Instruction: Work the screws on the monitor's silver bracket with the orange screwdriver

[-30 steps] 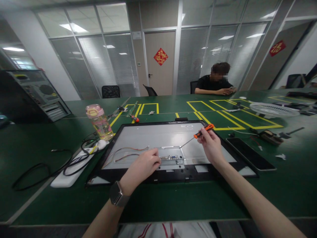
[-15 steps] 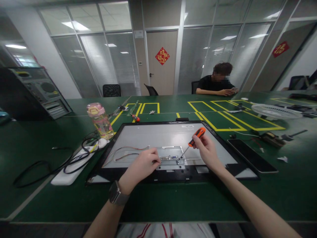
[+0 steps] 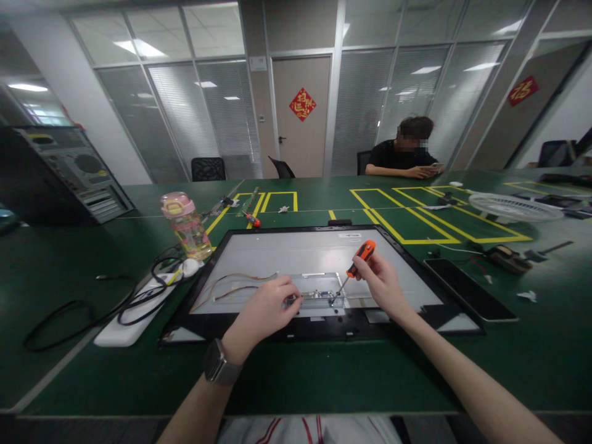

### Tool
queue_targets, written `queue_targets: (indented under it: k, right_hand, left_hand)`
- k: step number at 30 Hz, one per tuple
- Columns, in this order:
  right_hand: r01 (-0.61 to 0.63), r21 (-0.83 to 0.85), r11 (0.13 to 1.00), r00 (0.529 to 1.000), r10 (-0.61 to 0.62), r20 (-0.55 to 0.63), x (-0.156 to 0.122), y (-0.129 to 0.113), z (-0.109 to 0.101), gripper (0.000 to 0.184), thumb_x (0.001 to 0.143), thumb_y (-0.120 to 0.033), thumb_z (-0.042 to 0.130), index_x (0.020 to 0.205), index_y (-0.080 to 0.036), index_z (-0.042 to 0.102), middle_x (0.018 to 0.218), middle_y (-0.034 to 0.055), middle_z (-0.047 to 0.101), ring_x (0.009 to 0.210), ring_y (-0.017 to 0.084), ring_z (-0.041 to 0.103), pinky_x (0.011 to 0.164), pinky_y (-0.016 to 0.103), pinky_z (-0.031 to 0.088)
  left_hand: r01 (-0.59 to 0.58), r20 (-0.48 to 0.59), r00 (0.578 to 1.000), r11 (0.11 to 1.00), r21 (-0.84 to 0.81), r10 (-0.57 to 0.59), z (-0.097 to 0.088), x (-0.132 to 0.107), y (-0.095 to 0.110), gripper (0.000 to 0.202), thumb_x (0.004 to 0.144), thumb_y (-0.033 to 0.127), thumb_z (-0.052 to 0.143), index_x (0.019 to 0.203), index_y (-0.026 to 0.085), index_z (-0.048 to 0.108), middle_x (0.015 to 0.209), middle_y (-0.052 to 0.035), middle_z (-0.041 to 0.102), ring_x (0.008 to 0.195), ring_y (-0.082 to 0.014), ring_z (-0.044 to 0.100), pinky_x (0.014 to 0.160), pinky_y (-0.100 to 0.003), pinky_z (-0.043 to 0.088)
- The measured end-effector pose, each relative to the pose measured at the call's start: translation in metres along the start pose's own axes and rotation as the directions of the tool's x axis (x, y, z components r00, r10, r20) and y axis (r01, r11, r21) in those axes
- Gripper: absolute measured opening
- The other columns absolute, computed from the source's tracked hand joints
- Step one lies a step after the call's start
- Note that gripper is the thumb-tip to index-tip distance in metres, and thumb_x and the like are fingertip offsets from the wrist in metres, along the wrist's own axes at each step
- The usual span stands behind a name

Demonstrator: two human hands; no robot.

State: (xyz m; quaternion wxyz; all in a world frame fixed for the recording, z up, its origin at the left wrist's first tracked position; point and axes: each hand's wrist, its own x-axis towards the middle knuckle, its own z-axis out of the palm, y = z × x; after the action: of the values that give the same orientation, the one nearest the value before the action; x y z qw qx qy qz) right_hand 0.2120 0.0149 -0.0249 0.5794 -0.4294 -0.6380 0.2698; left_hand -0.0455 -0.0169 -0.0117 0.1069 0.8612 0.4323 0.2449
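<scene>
An orange and black screwdriver (image 3: 361,258) is gripped by its handle in my right hand (image 3: 382,283). Its shaft slants down to the left, and the tip meets a metal bracket (image 3: 340,302) with connectors on the back of a flat display panel (image 3: 287,253). My left hand (image 3: 272,302) has its fingers curled together at the bracket's left end; what they pinch, if anything, is hidden. Thin cables (image 3: 235,288) lie on the panel left of that hand. The panel lies flat in a black frame on the green table.
On the left stand a pink-lidded bottle (image 3: 187,225), a white power strip (image 3: 134,314) with black cables, and a computer case (image 3: 69,172). A dark phone-like slab (image 3: 467,290) lies to the right, near a white round grille (image 3: 515,206). Another person (image 3: 402,154) sits across the table.
My right hand and the screwdriver handle have shifted slightly left and down, so the shaft stands steeper. My left hand stays at the bracket's end with its fingers slightly moved.
</scene>
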Motion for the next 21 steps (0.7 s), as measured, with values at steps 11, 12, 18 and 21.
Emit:
queue_targets:
  k: [11, 12, 18, 21]
  right_hand:
    - [0.050, -0.027, 0.998, 0.998, -0.049, 0.034, 0.000, -0.002, -0.002, 0.033, 0.087, -0.052, 0.059, 0.075, -0.021, 0.056, 0.061, 0.0003, 0.062, 0.055, 0.016, 0.059, 0.055, 0.028, 0.046]
    - [0.060, -0.040, 0.997, 0.997, -0.059, 0.043, 0.000, -0.002, -0.002, 0.032, 0.088, -0.050, 0.059, 0.075, -0.021, 0.056, 0.061, 0.0004, 0.062, 0.056, 0.017, 0.059, 0.055, 0.028, 0.045]
    - [0.192, -0.122, 0.974, 0.979, -0.182, 0.089, 0.003, -0.013, -0.004, 0.022, 0.086, -0.039, 0.063, 0.074, -0.020, 0.063, 0.075, 0.0029, 0.060, 0.072, 0.019, 0.058, 0.067, 0.032, 0.048]
    - [0.118, -0.016, 0.993, 0.985, -0.115, 0.126, 0.002, -0.021, -0.001, 0.025, 0.086, -0.036, 0.063, 0.107, -0.022, 0.063, 0.080, 0.0021, 0.062, 0.070, 0.018, 0.060, 0.067, 0.033, 0.052]
  left_hand:
    - [0.007, 0.006, 1.000, 1.000, 0.018, -0.007, 0.000, 0.000, 0.003, 0.016, 0.090, 0.020, 0.054, 0.083, 0.016, 0.068, 0.085, -0.0041, 0.061, 0.075, -0.0148, 0.059, 0.071, -0.025, 0.045]
    - [0.008, 0.008, 1.000, 1.000, 0.018, -0.008, -0.001, 0.000, 0.003, 0.017, 0.090, 0.020, 0.054, 0.083, 0.016, 0.068, 0.085, -0.0042, 0.061, 0.076, -0.0148, 0.059, 0.072, -0.025, 0.045]
    - [0.011, 0.006, 1.000, 1.000, 0.029, -0.011, 0.000, 0.001, 0.003, 0.019, 0.092, 0.020, 0.051, 0.083, 0.016, 0.067, 0.085, -0.0041, 0.061, 0.076, -0.0147, 0.059, 0.071, -0.025, 0.044]
    - [0.013, -0.003, 1.000, 0.999, 0.045, -0.013, 0.001, 0.001, 0.003, 0.021, 0.093, 0.020, 0.049, 0.081, 0.016, 0.066, 0.084, -0.0041, 0.061, 0.075, -0.0150, 0.059, 0.070, -0.025, 0.044]
